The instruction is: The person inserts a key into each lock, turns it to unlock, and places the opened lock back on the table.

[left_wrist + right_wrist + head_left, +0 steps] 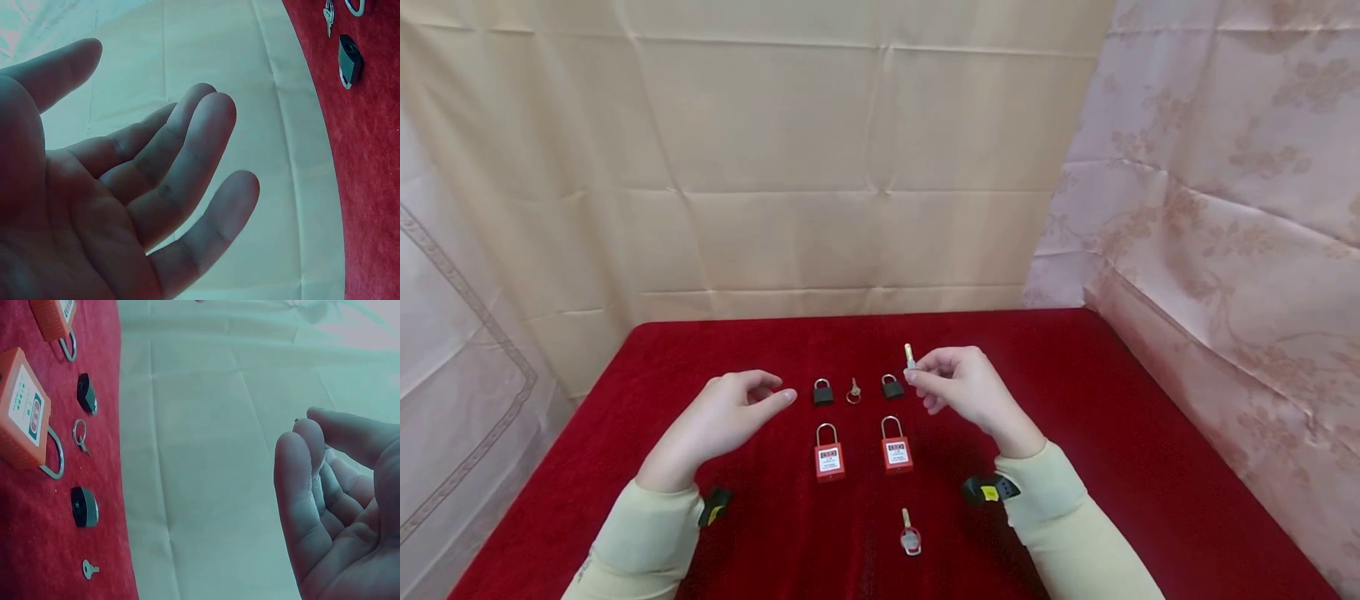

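The right hand (pixel 966 385) is raised above the red tabletop (pixel 1150 467) toward its far edge, its grip pinching a small key (pixel 909 357) between thumb and fingertips, with the key's blade pointing up. The left hand (pixel 730 412) hovers at about the same depth, to the left of the locks, its grip released: fingers loose and slightly bent, holding nothing.

Between the hands, nearer the far edge, two small black padlocks lie in a row, the left black padlock (pixel 823 392) and the right black padlock (pixel 892 386), with a key on a ring (pixel 853 390) between them. The right black padlock sits just below the held key in the head view. Closer to the near edge are two red padlocks side by side, the left red padlock (pixel 829 454) and the right red padlock (pixel 896 447), shackles pointing away. Another key with a pale head (pixel 910 533) lies near the near edge, well apart from the locks.
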A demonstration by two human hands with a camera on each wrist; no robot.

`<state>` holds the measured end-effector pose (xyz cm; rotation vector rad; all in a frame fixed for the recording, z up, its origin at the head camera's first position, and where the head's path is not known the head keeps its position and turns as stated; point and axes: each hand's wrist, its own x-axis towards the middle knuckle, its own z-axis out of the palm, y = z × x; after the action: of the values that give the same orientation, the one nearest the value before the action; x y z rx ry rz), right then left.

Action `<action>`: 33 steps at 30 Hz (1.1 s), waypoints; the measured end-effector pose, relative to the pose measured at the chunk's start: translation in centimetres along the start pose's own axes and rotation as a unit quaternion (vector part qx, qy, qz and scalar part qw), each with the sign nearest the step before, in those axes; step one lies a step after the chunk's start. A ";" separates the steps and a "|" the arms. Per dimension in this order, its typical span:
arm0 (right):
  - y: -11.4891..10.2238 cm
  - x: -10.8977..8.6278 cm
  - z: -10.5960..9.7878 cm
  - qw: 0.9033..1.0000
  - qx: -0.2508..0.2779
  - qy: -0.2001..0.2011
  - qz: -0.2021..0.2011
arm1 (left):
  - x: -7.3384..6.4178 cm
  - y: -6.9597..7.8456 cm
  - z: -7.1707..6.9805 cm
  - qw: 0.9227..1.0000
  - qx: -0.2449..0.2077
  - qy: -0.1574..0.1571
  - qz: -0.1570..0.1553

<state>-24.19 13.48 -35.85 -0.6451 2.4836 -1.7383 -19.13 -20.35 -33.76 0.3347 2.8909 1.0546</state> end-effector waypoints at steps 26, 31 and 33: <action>0.8 0.1 -2.0 1.000 0.015 0.023 0.013 | 1.2 0.1 3.6 0.999 0.033 -0.031 -0.023; 0.9 0.2 -2.0 0.999 0.014 0.024 0.017 | 1.5 -0.1 4.5 0.997 0.052 -0.037 -0.035; 0.9 0.2 -2.0 0.999 0.012 0.024 0.018 | 1.5 -0.1 4.7 0.997 0.057 -0.039 -0.039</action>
<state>-25.18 15.43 -35.93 -0.5609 2.4848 -1.7901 -20.03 -17.17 -37.34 0.2599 2.8749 0.8480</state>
